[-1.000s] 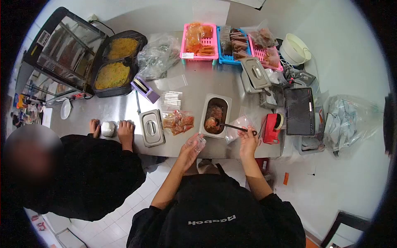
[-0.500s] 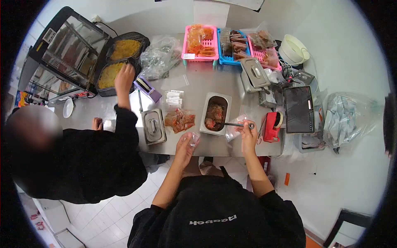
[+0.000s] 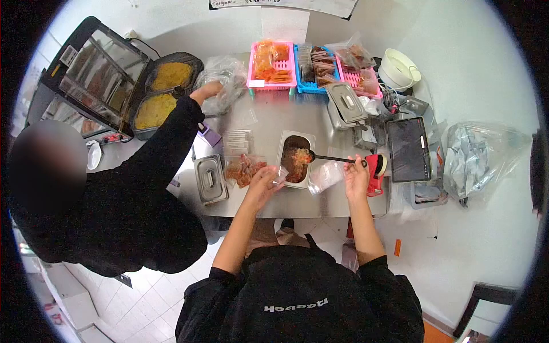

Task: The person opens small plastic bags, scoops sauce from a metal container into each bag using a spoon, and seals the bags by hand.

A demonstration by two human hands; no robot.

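Black ladle (image 3: 333, 158) over a steel pan (image 3: 297, 134)

Pinched near its handle's end between the fingers of the right hand (image 3: 357, 182), to the pan's right; loaded with reddish food (image 3: 301, 154) over the pan, well apart from those fingers. Pinched in the left hand (image 3: 261, 186), beside the pan's near-left corner: a clear bag (image 3: 280, 175).

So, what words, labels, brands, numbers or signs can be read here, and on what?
"Reebok", upside down, on the black shirt.
"Teriyaki-", on the white board at the top; its other writing is cut off and unreadable.
White label on the pink basket: too small to read.
White sticker on the glass cabinet: too small to read.
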